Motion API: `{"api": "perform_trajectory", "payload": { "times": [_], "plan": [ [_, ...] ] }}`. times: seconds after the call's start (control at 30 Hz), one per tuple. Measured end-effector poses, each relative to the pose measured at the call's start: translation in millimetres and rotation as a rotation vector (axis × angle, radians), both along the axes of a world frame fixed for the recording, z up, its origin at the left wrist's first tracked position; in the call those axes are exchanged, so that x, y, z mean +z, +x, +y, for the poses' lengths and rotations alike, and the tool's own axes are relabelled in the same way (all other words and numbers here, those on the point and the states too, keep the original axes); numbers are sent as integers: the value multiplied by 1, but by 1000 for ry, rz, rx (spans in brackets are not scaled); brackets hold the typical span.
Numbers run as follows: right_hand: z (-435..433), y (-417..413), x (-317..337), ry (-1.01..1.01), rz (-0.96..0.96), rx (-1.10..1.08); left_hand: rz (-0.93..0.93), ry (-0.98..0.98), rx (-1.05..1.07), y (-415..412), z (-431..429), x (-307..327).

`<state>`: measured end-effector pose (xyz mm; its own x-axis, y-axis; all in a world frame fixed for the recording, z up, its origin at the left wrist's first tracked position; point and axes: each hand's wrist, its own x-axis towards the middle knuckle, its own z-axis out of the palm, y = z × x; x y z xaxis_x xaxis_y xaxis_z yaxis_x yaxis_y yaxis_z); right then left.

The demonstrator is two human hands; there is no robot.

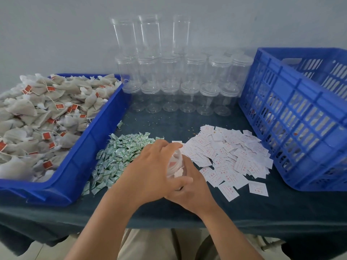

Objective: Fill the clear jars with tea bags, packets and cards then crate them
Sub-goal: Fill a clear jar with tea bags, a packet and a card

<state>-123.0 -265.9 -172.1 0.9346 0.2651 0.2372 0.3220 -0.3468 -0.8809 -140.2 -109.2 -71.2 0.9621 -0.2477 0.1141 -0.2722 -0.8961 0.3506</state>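
The blue crate (293, 117) sits at three o'clock, the tea-bag tray (90, 154) at nine, stacked jars (187, 72) at twelve, with cards (231, 156) and green packets (116, 156) flanking centre, where the left hand (154, 166) curls over and the right hand (189, 190) wraps around one clear jar (176, 164).

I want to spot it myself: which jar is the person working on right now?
Find the blue tray of tea bags, left, and the blue crate, right. Between them, where green packets meet white cards, the jar sits gripped by the left hand and right hand, unlike the empty jars standing at the back.
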Motion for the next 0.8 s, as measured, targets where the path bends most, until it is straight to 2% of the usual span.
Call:
{"api": "perform_trajectory", "payload": {
  "times": [0.23,0.3,0.4,0.57,0.7,0.8],
  "plan": [
    [-5,2,-8,28,37,12,63,183,-10,-9,-16,6],
    [-3,4,-6,21,34,1,-2,199,68,-9,-24,3],
    [1,5,1,-29,-68,-18,-152,183,174,-6,-37,-7],
    [-2,9,2,-1,-86,0,-268,68,162,-2,-37,-15],
    [-9,10,0,127,-36,2,-205,-43,14,7,-29,-12],
    [-13,10,-2,191,41,40,-143,-230,-160,17,-14,-7]
  ]
}}
